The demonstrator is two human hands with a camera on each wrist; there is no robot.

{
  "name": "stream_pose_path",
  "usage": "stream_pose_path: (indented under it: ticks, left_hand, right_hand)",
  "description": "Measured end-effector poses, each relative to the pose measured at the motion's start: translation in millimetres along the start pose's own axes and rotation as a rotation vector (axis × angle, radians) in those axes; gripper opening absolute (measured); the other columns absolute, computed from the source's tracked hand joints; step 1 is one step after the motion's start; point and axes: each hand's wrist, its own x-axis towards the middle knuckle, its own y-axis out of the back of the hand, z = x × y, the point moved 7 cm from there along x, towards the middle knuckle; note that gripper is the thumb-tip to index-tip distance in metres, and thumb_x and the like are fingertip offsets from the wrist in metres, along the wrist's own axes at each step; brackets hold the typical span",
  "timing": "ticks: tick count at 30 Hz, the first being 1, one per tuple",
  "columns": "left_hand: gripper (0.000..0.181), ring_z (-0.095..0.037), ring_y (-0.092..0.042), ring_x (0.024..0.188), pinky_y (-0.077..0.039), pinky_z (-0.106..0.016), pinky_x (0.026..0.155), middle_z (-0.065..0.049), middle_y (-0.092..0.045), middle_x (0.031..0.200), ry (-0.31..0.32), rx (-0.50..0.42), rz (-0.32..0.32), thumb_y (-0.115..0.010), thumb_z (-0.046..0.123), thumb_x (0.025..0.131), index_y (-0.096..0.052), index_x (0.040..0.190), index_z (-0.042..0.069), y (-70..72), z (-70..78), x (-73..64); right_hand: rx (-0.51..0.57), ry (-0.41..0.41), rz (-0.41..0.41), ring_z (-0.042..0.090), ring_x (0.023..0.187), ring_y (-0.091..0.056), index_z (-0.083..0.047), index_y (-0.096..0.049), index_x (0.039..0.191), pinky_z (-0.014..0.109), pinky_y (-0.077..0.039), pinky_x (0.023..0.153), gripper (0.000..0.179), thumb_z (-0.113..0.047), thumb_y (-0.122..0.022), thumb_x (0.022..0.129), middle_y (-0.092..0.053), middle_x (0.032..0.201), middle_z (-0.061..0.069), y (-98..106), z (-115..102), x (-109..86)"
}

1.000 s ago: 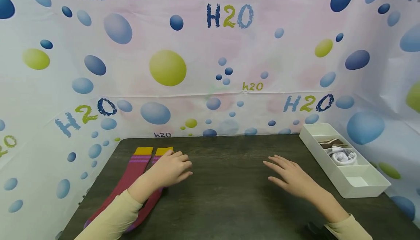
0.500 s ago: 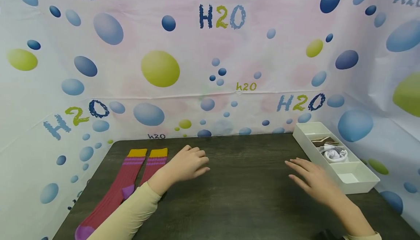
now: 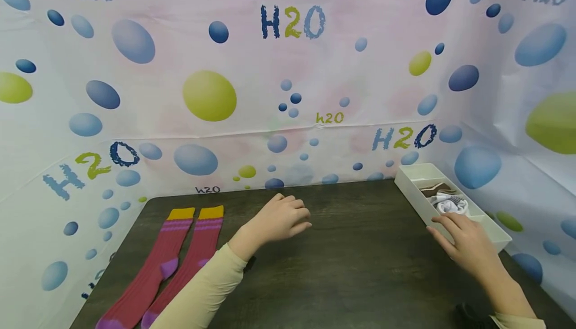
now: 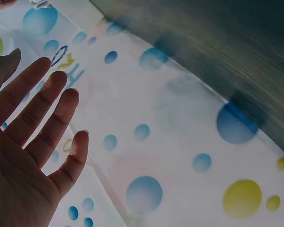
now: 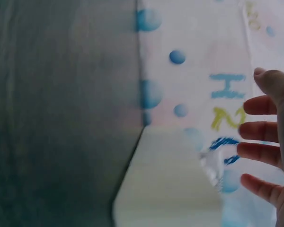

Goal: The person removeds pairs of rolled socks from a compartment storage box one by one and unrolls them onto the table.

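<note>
My left hand (image 3: 280,220) hovers over the middle of the table, fingers loosely bent and holding nothing; its palm and spread fingers show in the left wrist view. To its left lie two long maroon socks (image 3: 152,261) with yellow cuffs and purple heels and toes, side by side; my left sleeve partly covers the nearer one. My right hand (image 3: 470,246) is in front of a white divided box (image 3: 411,191), fingers apart and holding nothing. Whether it touches the box I cannot tell. Inside sit a white rolled bundle (image 3: 450,205) and a brown striped folded cloth (image 3: 436,189), in separate compartments.
The dark wooden table (image 3: 342,274) ends at a white backdrop (image 3: 270,59) printed with bubbles and lettering, at the back and sides. A small dark object (image 3: 470,314) shows beside my right wrist, partly cut off by the frame.
My left hand has moved right, away from the socks, uncovering more of them. My right hand has moved right to the box, now covering its near end. The head view has turned slightly right.
</note>
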Motion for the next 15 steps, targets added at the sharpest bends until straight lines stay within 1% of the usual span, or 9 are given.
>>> stream_pose_path:
  ticks: [2,3,6,9,10,12,15]
  left_hand:
    - [0.021,-0.009,-0.059,0.085,-0.041,-0.029,0.071,0.011,-0.065,0.095,0.006,-0.025,-0.002,-0.058,0.043,0.096,-0.071,0.103,0.028,-0.4,2.7,8.3]
    - [0.021,-0.009,-0.059,0.086,-0.042,-0.029,0.072,0.011,-0.065,0.096,0.007,-0.034,-0.005,-0.057,0.043,0.096,-0.071,0.104,0.028,-0.8,4.2,12.3]
    - [0.022,-0.009,-0.061,0.089,-0.044,-0.030,0.075,0.011,-0.066,0.097,0.002,-0.056,-0.010,-0.057,0.043,0.097,-0.071,0.105,0.028,-1.7,8.9,23.9]
    - [0.023,-0.009,-0.061,0.089,-0.045,-0.030,0.076,0.011,-0.067,0.098,-0.005,-0.069,-0.011,-0.057,0.043,0.097,-0.071,0.106,0.028,-3.5,13.6,34.6]
    - [0.022,-0.009,-0.062,0.089,-0.046,-0.030,0.075,0.011,-0.067,0.098,-0.008,-0.079,-0.008,-0.057,0.042,0.097,-0.072,0.105,0.028,-4.0,15.2,38.3]
    - [0.022,-0.009,-0.062,0.088,-0.046,-0.030,0.075,0.011,-0.067,0.097,-0.011,-0.096,-0.010,-0.058,0.042,0.096,-0.072,0.105,0.028,-6.7,18.3,46.1]
    - [0.021,-0.008,-0.061,0.086,-0.045,-0.029,0.074,0.012,-0.067,0.098,-0.013,-0.111,-0.017,-0.057,0.042,0.097,-0.072,0.105,0.029,-11.9,23.4,58.9]
  right_hand:
    - [-0.040,-0.041,-0.015,0.036,0.082,-0.063,-0.005,-0.068,0.092,0.055,-0.045,0.071,0.059,-0.057,-0.042,0.099,-0.067,0.089,0.014,-1.3,8.7,-7.0]
    - [-0.060,-0.069,-0.028,0.037,0.084,-0.062,-0.005,-0.068,0.092,0.057,-0.044,0.072,0.054,-0.055,-0.047,0.097,-0.067,0.090,0.014,-1.9,13.2,-10.5]
    - [-0.109,-0.177,-0.080,0.039,0.091,-0.060,-0.007,-0.067,0.094,0.059,-0.040,0.077,0.037,-0.043,-0.063,0.091,-0.065,0.096,0.016,-3.4,27.0,-19.4]
    - [-0.125,-0.287,-0.149,0.039,0.097,-0.057,-0.006,-0.066,0.095,0.062,-0.038,0.081,0.028,-0.031,-0.071,0.085,-0.064,0.101,0.019,-4.8,41.0,-26.6]
    - [-0.123,-0.318,-0.172,0.039,0.098,-0.056,-0.005,-0.066,0.095,0.064,-0.037,0.082,0.027,-0.030,-0.071,0.085,-0.063,0.102,0.020,-5.1,45.3,-28.7]
    - [-0.124,-0.366,-0.215,0.040,0.099,-0.054,-0.005,-0.065,0.094,0.066,-0.035,0.082,0.027,-0.031,-0.068,0.088,-0.062,0.103,0.021,-5.7,52.6,-33.4]
    - [-0.119,-0.409,-0.253,0.039,0.098,-0.052,-0.005,-0.064,0.091,0.066,-0.034,0.080,0.029,-0.035,-0.064,0.092,-0.061,0.102,0.021,-5.1,60.6,-40.8]
